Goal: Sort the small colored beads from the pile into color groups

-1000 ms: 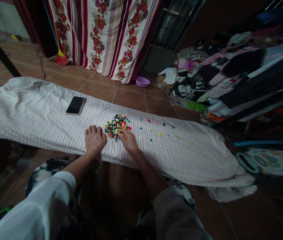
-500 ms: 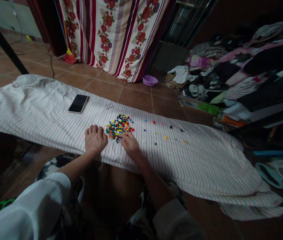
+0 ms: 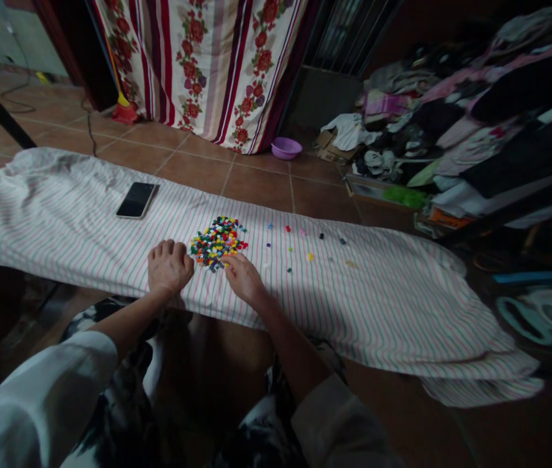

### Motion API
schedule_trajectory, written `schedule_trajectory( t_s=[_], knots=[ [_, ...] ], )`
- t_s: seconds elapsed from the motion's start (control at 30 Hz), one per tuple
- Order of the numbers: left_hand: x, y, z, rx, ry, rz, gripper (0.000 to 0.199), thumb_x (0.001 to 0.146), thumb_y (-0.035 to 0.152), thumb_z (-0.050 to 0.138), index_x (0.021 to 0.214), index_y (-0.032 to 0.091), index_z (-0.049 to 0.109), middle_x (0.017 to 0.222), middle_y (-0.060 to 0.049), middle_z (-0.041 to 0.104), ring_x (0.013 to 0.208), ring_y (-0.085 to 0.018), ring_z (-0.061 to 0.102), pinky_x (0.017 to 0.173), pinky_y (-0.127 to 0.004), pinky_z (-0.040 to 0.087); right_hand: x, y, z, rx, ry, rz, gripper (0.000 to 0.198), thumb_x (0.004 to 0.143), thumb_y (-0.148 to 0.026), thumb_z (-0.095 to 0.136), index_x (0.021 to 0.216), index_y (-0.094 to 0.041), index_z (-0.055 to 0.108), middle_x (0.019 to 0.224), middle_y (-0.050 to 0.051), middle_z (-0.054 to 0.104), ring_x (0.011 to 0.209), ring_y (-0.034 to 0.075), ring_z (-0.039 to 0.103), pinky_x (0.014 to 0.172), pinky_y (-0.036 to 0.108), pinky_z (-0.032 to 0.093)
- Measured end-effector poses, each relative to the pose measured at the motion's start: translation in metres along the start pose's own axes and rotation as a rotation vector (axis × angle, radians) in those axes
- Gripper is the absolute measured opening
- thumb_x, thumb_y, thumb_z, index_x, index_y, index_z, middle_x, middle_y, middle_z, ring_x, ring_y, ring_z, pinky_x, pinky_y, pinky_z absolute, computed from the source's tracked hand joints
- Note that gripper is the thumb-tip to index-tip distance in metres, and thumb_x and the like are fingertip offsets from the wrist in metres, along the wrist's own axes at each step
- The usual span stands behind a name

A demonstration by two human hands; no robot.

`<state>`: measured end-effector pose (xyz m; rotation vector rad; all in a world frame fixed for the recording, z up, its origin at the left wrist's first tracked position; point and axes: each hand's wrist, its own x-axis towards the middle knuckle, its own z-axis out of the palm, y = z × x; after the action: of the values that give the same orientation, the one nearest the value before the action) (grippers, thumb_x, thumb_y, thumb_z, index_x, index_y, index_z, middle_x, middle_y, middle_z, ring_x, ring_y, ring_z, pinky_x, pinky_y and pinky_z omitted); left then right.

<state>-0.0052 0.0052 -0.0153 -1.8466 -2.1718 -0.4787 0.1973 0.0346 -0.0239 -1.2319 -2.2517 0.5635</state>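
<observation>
A heap of tiny multicoloured plastic pieces (image 3: pixel 217 240) lies on a striped cloth (image 3: pixel 383 318). Just left of the heap, my left hand (image 3: pixel 171 266) rests on the cloth with its fingers curled under; the palm side is hidden. At the heap's near right edge, my right hand (image 3: pixel 244 278) has thumb and forefinger pinched together, touching the pieces. Whatever sits between those fingertips is too small to make out. Right of the heap, several single pieces lie spaced apart, among them a red piece (image 3: pixel 288 229), a yellow piece (image 3: pixel 311 257) and a black piece (image 3: pixel 321 236).
A phone (image 3: pixel 137 199) lies on the cloth at the left. Beyond the cloth are a purple basin (image 3: pixel 286 149), a floral curtain (image 3: pixel 217 71) and a red-headed broom (image 3: pixel 125 113) on the tiled floor. Piled clothes (image 3: pixel 432 123) fill the back right.
The whole view has shifted, so everything appears a little further left. My right hand stays at the heap's near right edge, and my left hand stays curled beside the heap.
</observation>
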Motion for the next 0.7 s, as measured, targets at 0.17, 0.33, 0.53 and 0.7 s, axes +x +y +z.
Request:
schedule_trajectory(
  t_s=[0.17,0.33,0.53,0.7],
  knots=[
    [-0.0003,-0.0001,0.0013,-0.004,0.005,0.001,0.025,0.085,0.030,0.043,0.097,0.019,0.062,0.109,-0.012,0.059,0.106,-0.029,0.051,0.089,-0.042,0.036,0.0008,-0.0050,-0.0014,0.003,-0.017,0.004,0.033,0.087,-0.010,0.047,0.114,-0.018,0.065,0.108,0.009,0.062,0.099,0.019,0.058,0.092,0.032,0.048],
    [0.0004,-0.0004,0.0017,-0.020,0.003,-0.001,0.025,0.084,0.029,0.044,0.097,0.018,0.062,0.110,-0.012,0.059,0.107,-0.030,0.051,0.089,-0.042,0.035,0.0059,-0.0090,-0.0011,-0.048,-0.036,-0.001,0.025,0.089,-0.016,0.053,0.109,-0.019,0.066,0.104,0.008,0.061,0.097,0.019,0.058,0.088,0.031,0.049],
    [0.0009,0.0007,-0.0001,-0.008,-0.002,0.000,0.024,0.084,0.029,0.044,0.097,0.018,0.061,0.108,-0.012,0.059,0.107,-0.030,0.051,0.088,-0.042,0.036,0.0058,-0.0057,0.0031,-0.028,0.005,-0.004,0.019,0.088,-0.013,0.051,0.099,-0.020,0.066,0.100,0.006,0.061,0.094,0.017,0.058,0.087,0.030,0.049],
    [0.0002,0.0000,-0.0005,-0.003,0.002,0.004,0.023,0.085,0.030,0.044,0.096,0.019,0.061,0.106,-0.012,0.059,0.105,-0.029,0.051,0.088,-0.042,0.036,0.0016,-0.0088,0.0059,-0.023,0.035,-0.017,0.027,0.088,-0.014,0.050,0.110,-0.021,0.065,0.105,0.007,0.060,0.096,0.018,0.058,0.089,0.030,0.049]
  ],
)
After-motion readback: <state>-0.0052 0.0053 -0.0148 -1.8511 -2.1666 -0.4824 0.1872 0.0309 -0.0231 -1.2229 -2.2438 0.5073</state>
